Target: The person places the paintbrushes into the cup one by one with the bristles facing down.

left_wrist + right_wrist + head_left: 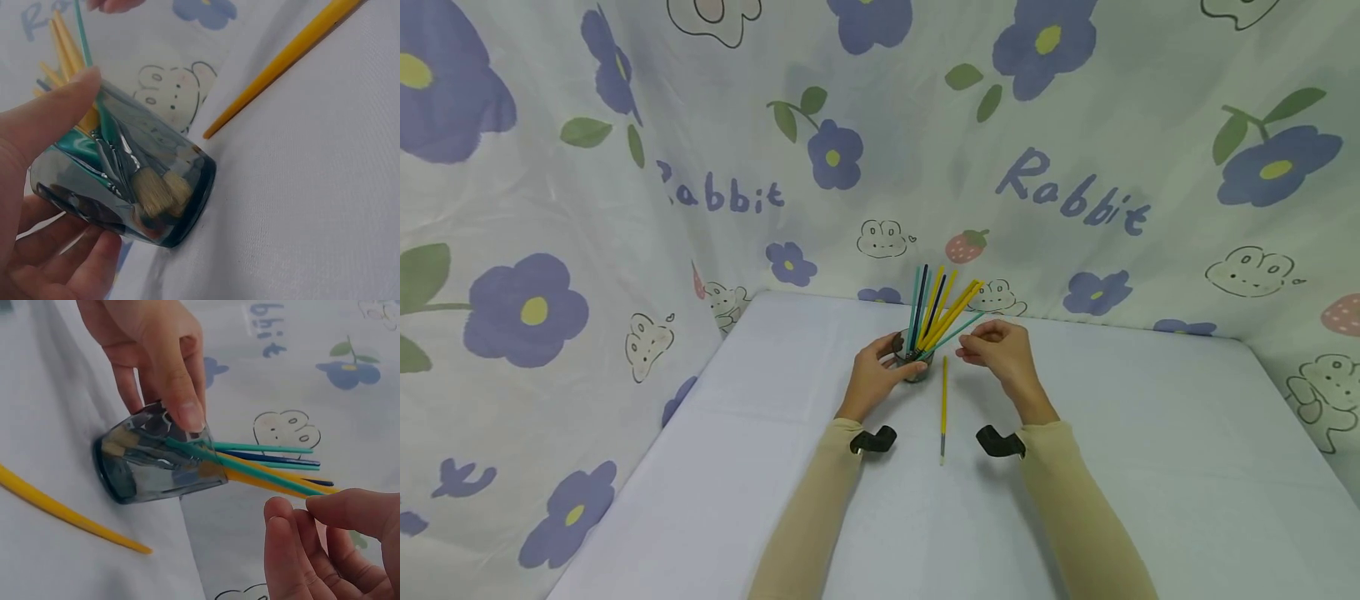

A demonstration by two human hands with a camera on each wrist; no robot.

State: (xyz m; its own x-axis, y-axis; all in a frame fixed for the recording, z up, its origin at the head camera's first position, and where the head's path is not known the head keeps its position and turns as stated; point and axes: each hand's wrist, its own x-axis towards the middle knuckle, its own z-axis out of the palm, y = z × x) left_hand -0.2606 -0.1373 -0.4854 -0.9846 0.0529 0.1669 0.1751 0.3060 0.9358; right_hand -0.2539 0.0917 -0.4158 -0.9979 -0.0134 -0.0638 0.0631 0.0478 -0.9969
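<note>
My left hand grips a tinted, see-through glass cup, thumb over the rim and fingers around the far side. Inside, paintbrushes stand bristles down, and a bristle head shows through the wall. Their yellow, teal and dark blue handles fan out from the mouth. My right hand is right of the cup, fingers bent and thumb apart from the fingertips. One leaning teal handle overlaps its thumb tip in the right wrist view. Between the hands a single yellow paintbrush lies on the table.
A white cloth covers the table. Behind and to the left hangs a curtain printed with flowers and rabbits. Black straps sit at both wrists over beige sleeves.
</note>
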